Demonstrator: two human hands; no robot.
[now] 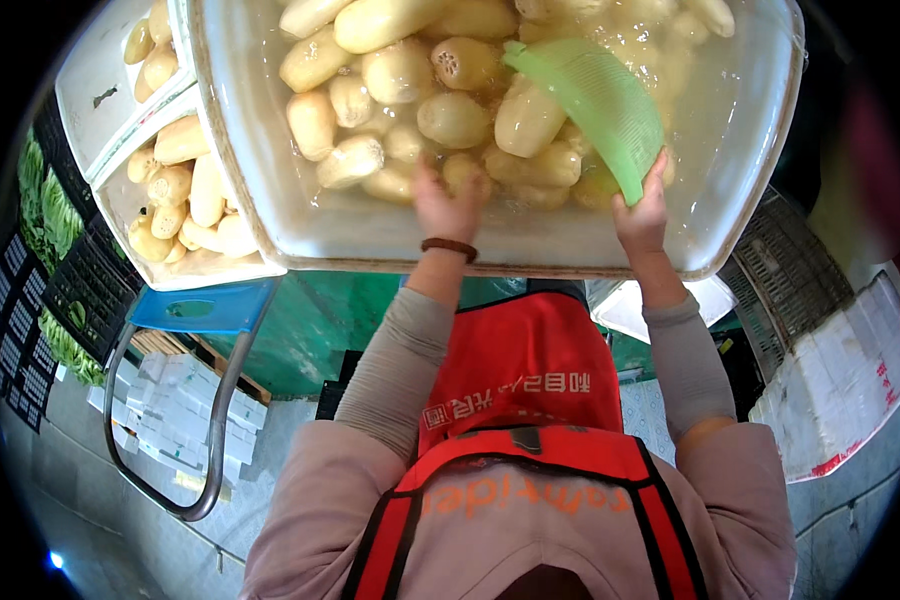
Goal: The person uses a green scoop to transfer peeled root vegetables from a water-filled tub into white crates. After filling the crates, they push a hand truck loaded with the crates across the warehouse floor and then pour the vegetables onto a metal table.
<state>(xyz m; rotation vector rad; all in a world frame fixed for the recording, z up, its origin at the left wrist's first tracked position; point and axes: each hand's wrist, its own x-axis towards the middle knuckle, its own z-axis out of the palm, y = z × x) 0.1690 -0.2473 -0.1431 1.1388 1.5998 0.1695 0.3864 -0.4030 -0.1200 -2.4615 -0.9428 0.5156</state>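
Observation:
A wide white tub (255,200) holds pale lotus roots (397,72) in cloudy water. My right hand (642,208) grips the lower end of a green perforated plastic basket (595,105), held tilted at the tub's right, partly over the roots. My left hand (448,200), with a brown bracelet on the wrist, dips among the roots near the front rim, fingers apart; the submerged fingertips are blurry, beside a root.
Two smaller white trays (120,120) with lotus roots stand left. Leafy greens (55,210) and black crates (88,295) line the far left, above a blue-seated metal-framed chair (200,308) and white blocks (180,410). Grey crates (780,260) and a white foam box (830,380) sit right.

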